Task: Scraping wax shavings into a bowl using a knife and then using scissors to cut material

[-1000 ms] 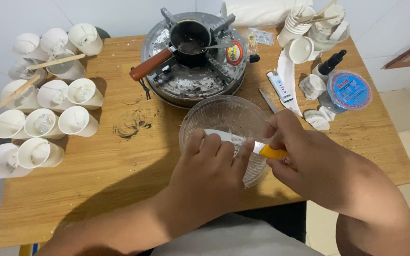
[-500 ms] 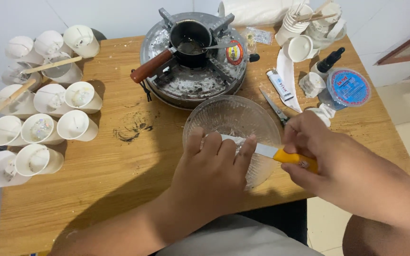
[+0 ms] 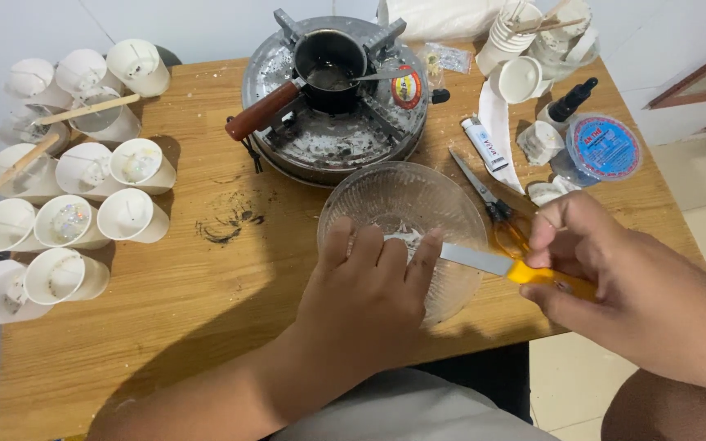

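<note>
Over clear ribbed glass bowl (image 3: pixel 402 204): R hand (image 3: pixel 614 278) w/ yellow-handled knife (image 3: pixel 500 265).

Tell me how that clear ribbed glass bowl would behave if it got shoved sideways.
The glass bowl looks rigid and fairly heavy, so it would probably slide on the wooden table rather than tip. The left hand rests over its near rim, likely steadying it. It sits near the table edge and looks breakable.

Home craft corner: wooden table (image 3: pixel 165 310), stove (image 3: pixel 337 122), paper cups (image 3: pixel 83 175).
</note>
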